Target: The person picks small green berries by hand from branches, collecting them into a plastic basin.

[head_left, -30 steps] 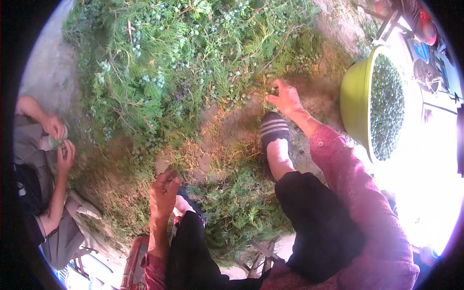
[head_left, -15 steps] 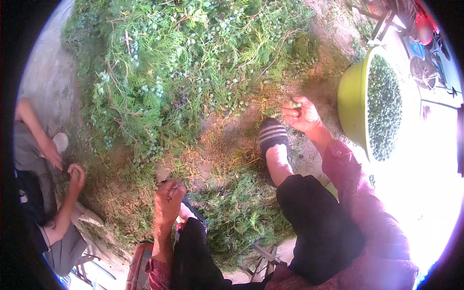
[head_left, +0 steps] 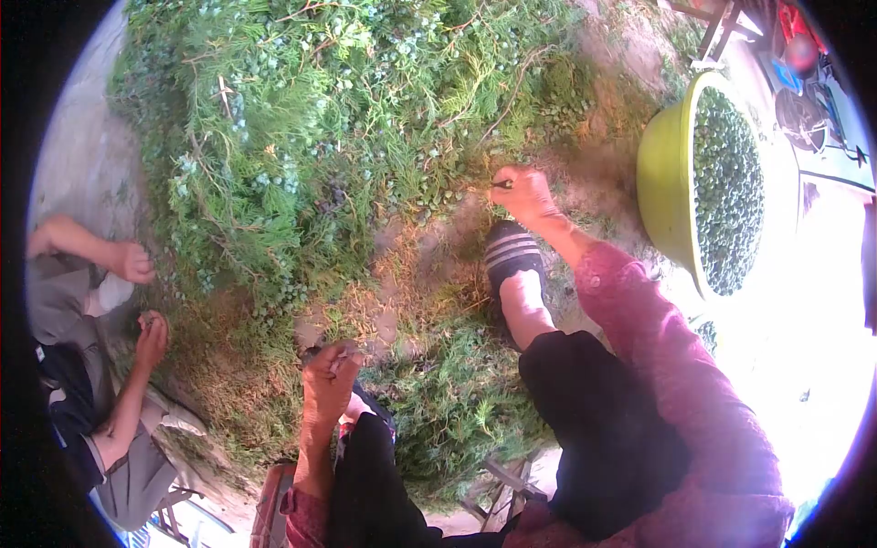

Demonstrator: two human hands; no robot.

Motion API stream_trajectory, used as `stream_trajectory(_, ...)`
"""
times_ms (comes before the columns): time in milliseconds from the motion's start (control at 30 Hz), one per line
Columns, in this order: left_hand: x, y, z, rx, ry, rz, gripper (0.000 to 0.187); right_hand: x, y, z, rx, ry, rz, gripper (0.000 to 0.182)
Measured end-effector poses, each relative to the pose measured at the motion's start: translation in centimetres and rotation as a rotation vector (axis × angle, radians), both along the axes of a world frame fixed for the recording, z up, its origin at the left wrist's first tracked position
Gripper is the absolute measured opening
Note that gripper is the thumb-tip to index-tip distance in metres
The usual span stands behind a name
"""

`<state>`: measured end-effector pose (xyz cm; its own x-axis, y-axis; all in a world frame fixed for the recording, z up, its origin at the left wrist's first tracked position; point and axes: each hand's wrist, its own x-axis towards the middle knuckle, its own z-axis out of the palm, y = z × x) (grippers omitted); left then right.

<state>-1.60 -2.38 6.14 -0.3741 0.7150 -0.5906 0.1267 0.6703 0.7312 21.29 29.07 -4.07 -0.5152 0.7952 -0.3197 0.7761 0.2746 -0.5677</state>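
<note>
My right hand (head_left: 524,194) is closed just above my striped shoe, at the lower edge of the green branch pile (head_left: 301,137); what its fingers hold, if anything, is too small to name. At the lower left my left hand (head_left: 332,367) is closed above my other foot, its fingers pressed together on something I cannot make out. Cut green sprigs (head_left: 448,402) lie on the ground between my legs. A yellow-green tub (head_left: 665,173) full of small green cones or berries stands right of my right hand.
At the left edge sits another person, whose two hands (head_left: 135,262) are near the pile. A wooden stool leg (head_left: 722,32) and a red and blue item stand at the top right. Another folding stool (head_left: 502,489) shows at the bottom.
My right hand has moved left and slightly up, away from the tub, and the green bits seen in its fingers no longer show. The other person's hands have moved apart.
</note>
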Motion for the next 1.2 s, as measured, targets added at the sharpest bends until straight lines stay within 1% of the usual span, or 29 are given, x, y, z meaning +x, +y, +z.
stream_trajectory(33,0.0,0.0,0.0,0.001,0.0,-0.002,0.018,-0.1,-0.1,0.6,0.001,0.0,-0.002,0.035)
stream_trajectory(100,-0.2,-0.2,-0.2,0.028,-0.022,0.025,0.018,-0.3,-0.4,2.3,-0.48,0.118,-0.314,0.03)
stream_trajectory(133,-0.2,-0.3,-0.4,0.033,-0.025,0.026,0.018,1.0,-0.1,2.1,-0.474,0.116,-0.313,0.03)
stream_trajectory(200,-0.2,-0.7,-0.9,0.043,-0.086,0.109,0.019,5.1,0.6,1.1,-1.099,0.735,-0.291,0.025)
stream_trajectory(233,-0.3,-0.8,-1.1,0.045,-0.091,0.114,0.019,5.5,0.1,2.4,-1.098,0.728,-0.288,0.025)
stream_trajectory(300,-0.1,-1.1,-1.4,0.061,-0.063,0.065,0.019,6.3,-1.1,4.8,-1.318,0.926,-0.753,0.022)
stream_trajectory(333,0.0,-1.1,-1.3,0.059,-0.066,0.064,0.019,6.3,-0.8,4.8,-1.246,0.854,-0.811,0.022)
stream_trajectory(367,0.0,-0.9,-1.1,0.044,-0.071,0.038,0.019,6.5,-0.1,3.9,-1.244,0.857,-0.815,0.022)
stream_trajectory(433,0.0,-0.4,-0.6,0.027,-0.075,-0.001,0.019,6.4,1.3,1.9,-0.836,0.691,-0.614,0.024)
stream_trajectory(467,0.1,-0.3,-0.4,0.036,-0.058,0.011,0.019,6.1,1.8,1.6,-0.647,0.513,-0.593,0.029)
stream_trajectory(500,0.2,-0.1,-0.3,0.046,-0.042,0.028,0.018,5.5,1.9,1.0,-0.647,0.514,-0.592,0.029)
stream_trajectory(567,0.2,-0.5,-1.0,0.08,-0.054,0.044,0.018,4.6,1.8,-0.4,-0.164,0.223,-0.393,0.037)
stream_trajectory(600,0.2,-0.6,-1.3,0.115,-0.066,0.056,0.019,4.2,1.8,-0.5,-0.166,0.221,-0.391,0.037)
stream_trajectory(667,0.2,-0.4,-1.2,0.071,-0.041,0.017,0.019,3.9,1.7,-0.4,0.115,-0.161,-0.09,0.04)
stream_trajectory(700,0.1,-0.2,-1.1,0.031,-0.014,-0.024,0.02,4.0,1.6,-0.4,0.114,-0.16,-0.098,0.04)
stream_trajectory(767,0.1,0.1,-0.6,0.025,-0.003,-0.042,0.02,4.3,1.5,-0.1,-0.183,0.074,-0.251,0.035)
stream_trajectory(800,0.1,0.2,-0.4,0.021,0.007,-0.049,0.02,5.1,1.6,0.1,-0.18,0.075,-0.251,0.035)
stream_trajectory(867,-0.1,-0.5,-1.6,0.046,-0.028,-0.021,0.021,7.4,1.5,0.8,-0.945,0.585,-0.432,0.027)
stream_trajectory(900,-0.1,-0.8,-2.0,0.067,-0.065,0.004,0.022,7.5,0.9,1.6,-0.944,0.582,-0.428,0.027)
stream_trajectory(967,0.0,-0.6,-1.7,0.052,-0.06,-0.006,0.022,7.4,-0.5,4.4,-1.236,0.871,-0.748,0.017)
stream_trajectory(1000,0.1,-0.5,-1.5,0.037,-0.055,-0.023,0.023,6.9,-1.1,5.7,-1.209,1.005,-0.832,0.012)
stream_trajectory(1100,0.2,-0.3,-1.3,-0.029,-0.033,-0.064,0.024,6.6,0.3,3.8,-1.237,1.056,-0.815,0.011)
stream_trajectory(1133,0.2,-0.2,-1.2,-0.029,-0.031,-0.068,0.024,6.2,0.7,3.6,-1.223,1.039,-0.764,0.011)
stream_trajectory(1167,0.1,-0.2,-1.3,-0.004,-0.048,-0.039,0.024,5.9,0.7,3.4,-1.223,1.042,-0.762,0.011)
stream_trajectory(1200,0.1,-0.2,-1.5,0.021,-0.066,-0.006,0.025,5.5,0.8,3.5,-1.191,0.977,-0.729,0.011)
